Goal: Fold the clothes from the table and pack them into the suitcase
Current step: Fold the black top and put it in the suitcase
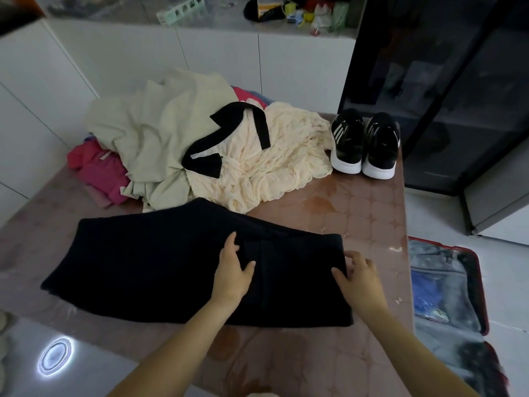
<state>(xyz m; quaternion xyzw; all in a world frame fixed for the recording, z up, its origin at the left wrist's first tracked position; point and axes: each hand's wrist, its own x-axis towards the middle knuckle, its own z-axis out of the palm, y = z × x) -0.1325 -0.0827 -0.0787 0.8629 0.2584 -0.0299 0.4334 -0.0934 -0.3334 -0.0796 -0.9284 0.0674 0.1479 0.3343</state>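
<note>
Garment (160, 262), black, lies spread flat on the near part of the table (372, 213). Left hand (233, 272) presses palm down on its middle, fingers straight and apart. Right hand (359, 277) rests at the garment's right edge, thumb on the cloth and fingers loosely bent, gripping nothing. Behind lie a pile (160, 130) of clothes and shoes (365, 144). The suitcase (483, 282) lies open on the floor to the right.

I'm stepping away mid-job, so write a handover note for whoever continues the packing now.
Left hand flat on the black garment, spread on the table. Right hand touches its right edge. Unfolded pile behind: beige, cream, pink. Suitcase open on the floor, right. Done: garment laid out. Left: fold it, pack it, then the pile.
</note>
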